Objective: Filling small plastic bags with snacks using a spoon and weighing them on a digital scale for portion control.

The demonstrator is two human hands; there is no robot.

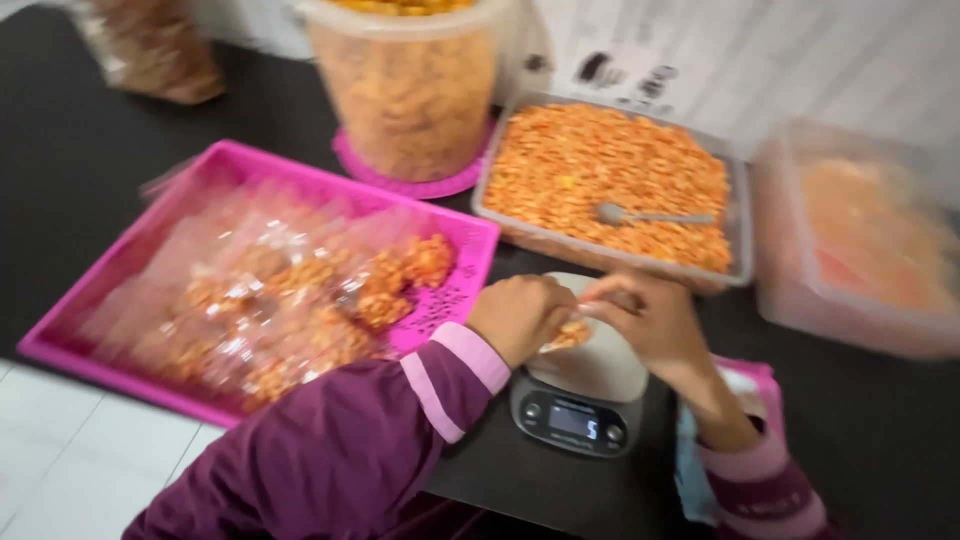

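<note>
Black table [120, 200] under everything, white floor at lower left. Pink basket [455, 225] at left, filled w/ clear packets [290, 300] of orange snack. Clear tub [410, 90] of snack at top centre, standing on pink lid [350, 160]. Clear tray [735, 180] of orange snack right of tub, metal spoon [650, 214] lying in it. Lidded box [860, 240] w/ orange contents at far right, blurred. Another clear jar [150, 50] at top left, blurred.

Grey kitchen scale [585, 395] in front of tray, display lit. Small bag [570, 333] of snack resting on scale platform, between both hands, approx centre of view. Left hand [520, 315] curled tight on bag's left side; right hand [650, 320] pinching bag's top edge, fingers closed on it. Both in purple sleeves w/ pink cuffs.
</note>
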